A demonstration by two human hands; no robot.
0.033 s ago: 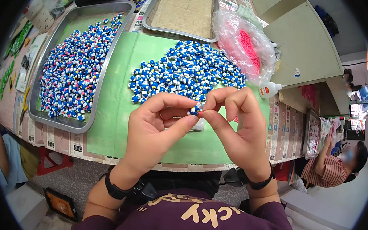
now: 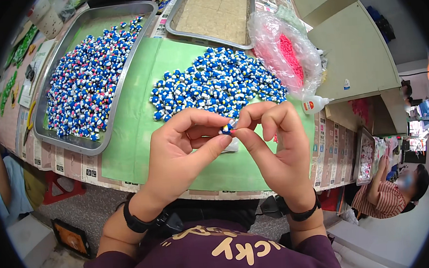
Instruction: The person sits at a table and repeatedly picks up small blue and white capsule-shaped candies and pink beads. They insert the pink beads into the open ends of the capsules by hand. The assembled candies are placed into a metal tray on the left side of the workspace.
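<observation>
While a small blue-and-white figurine (image 2: 226, 129) is pinched by the left hand (image 2: 176, 151) and a pink bit (image 2: 233, 131) by the right hand (image 2: 285, 152), the pink-flecked batch (image 2: 90, 75) in the silver metal tray (image 2: 70, 145) seems finished, the blue-and-white heap (image 2: 216, 84) undone.

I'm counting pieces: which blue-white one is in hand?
The small, round blue-white piece pinched between left hand and right hand; others lie on the flat green sheet or in the rectangular grey metal tray.

left hand (image 2: 173, 149): thumb-and-finger pinch | right hand (image 2: 283, 152): pinching, curled | hands close together
</observation>
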